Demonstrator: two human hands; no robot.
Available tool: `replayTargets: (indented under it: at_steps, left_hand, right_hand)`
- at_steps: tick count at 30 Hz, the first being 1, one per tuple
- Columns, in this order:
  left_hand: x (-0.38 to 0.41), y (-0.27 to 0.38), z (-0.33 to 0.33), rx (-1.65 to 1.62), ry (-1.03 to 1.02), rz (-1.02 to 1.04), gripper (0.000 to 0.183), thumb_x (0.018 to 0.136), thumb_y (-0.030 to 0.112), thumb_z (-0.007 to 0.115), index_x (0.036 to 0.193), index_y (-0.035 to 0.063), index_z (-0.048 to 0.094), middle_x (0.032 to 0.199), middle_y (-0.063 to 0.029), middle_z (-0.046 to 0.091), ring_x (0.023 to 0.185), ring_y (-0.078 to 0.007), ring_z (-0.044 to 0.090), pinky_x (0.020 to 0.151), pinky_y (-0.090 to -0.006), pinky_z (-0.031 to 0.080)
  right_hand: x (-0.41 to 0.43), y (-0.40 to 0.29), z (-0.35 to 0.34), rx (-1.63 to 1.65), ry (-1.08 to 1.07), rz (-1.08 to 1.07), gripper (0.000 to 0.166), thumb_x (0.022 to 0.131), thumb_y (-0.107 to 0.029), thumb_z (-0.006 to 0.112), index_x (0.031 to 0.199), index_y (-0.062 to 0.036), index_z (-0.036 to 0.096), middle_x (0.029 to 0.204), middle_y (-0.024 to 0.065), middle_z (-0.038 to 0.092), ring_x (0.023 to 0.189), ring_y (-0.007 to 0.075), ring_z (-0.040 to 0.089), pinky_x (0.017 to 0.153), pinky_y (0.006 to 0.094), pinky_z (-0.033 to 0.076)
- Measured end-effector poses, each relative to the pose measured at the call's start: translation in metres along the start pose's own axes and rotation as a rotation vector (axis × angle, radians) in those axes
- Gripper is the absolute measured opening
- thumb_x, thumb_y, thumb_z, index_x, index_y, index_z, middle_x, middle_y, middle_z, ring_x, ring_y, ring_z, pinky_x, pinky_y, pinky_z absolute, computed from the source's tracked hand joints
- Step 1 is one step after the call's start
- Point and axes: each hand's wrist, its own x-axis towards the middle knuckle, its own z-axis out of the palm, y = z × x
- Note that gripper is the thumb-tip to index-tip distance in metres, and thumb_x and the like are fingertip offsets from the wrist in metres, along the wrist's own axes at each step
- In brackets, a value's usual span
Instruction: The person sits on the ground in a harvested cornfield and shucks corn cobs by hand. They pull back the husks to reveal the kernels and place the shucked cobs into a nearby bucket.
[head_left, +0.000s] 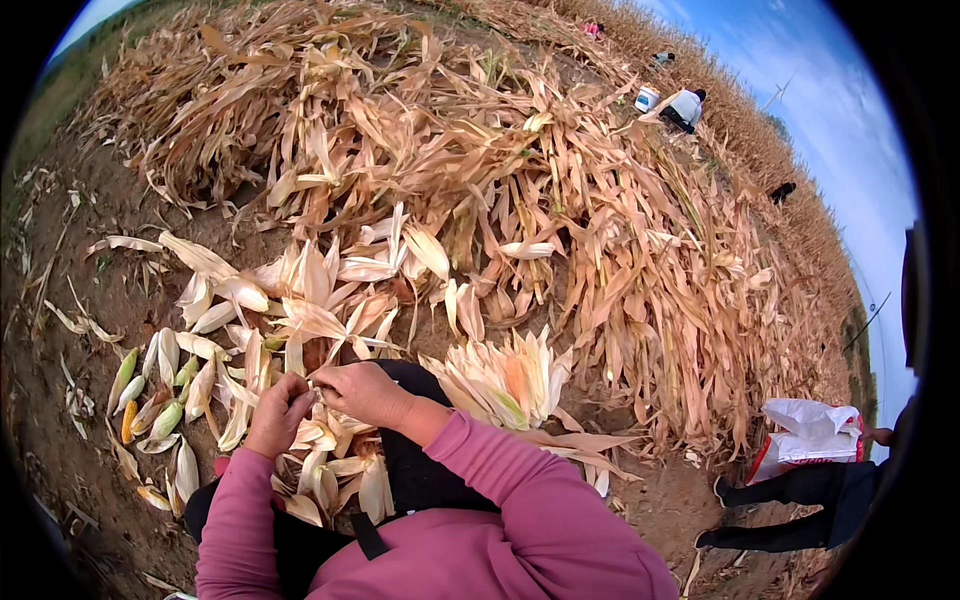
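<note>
My left hand and my right hand meet above my lap, fingers curled and thumbs pinched inward. A sliver of pale corn husk shows between the fingertips; the rest is hidden. Under and beyond them lies a loose heap of dry corn husks. Left of my left hand are several corn ears, some in green or pale husks, and one bare yellow ear. A fanned bundle of pale husks rests on the ground to the right of my knee.
A long bank of cut, dry corn stalks curves across the front and right. At right, a person in dark trousers holds a white woven sack. Farther off, a person in white crouches near a white bucket beside standing corn.
</note>
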Motion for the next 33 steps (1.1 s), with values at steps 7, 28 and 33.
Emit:
replayTargets:
  at_steps: [7, 28, 33]
  left_hand:
    - [0.000, -0.003, -0.003, -0.283, -0.012, -0.130, 0.011, 0.090, 0.005, 0.058, 0.084, 0.0031, 0.049, 0.065, 0.0015, 0.050, 0.059, -0.0063, 0.047, 0.054, -0.0215, 0.040]
    - [-0.007, -0.007, -0.010, -0.491, -0.178, -0.189, 0.008, 0.092, 0.008, 0.056, 0.087, 0.0039, 0.051, 0.078, 0.0005, 0.052, 0.071, -0.0076, 0.048, 0.065, -0.0203, 0.041]
    - [-0.006, 0.010, -0.005, -0.671, -0.156, -0.332, 0.022, 0.095, 0.021, 0.053, 0.106, 0.0017, 0.054, 0.088, -0.0033, 0.060, 0.078, -0.0098, 0.057, 0.066, -0.0211, 0.044]
  right_hand:
    - [0.008, -0.005, -0.013, 0.129, -0.108, 0.044, 0.019, 0.084, -0.017, 0.059, 0.097, -0.0033, 0.057, 0.079, 0.0129, 0.063, 0.070, 0.0305, 0.063, 0.062, 0.0357, 0.050]
    - [0.013, -0.009, -0.043, -0.108, -0.257, -0.109, 0.012, 0.083, -0.022, 0.057, 0.089, -0.0117, 0.059, 0.076, 0.0109, 0.061, 0.072, 0.0322, 0.062, 0.061, 0.0411, 0.048]
    - [0.007, -0.024, -0.038, -0.216, -0.154, -0.282, 0.008, 0.081, -0.020, 0.054, 0.082, -0.0132, 0.056, 0.070, 0.0075, 0.060, 0.067, 0.0283, 0.063, 0.055, 0.0378, 0.049]
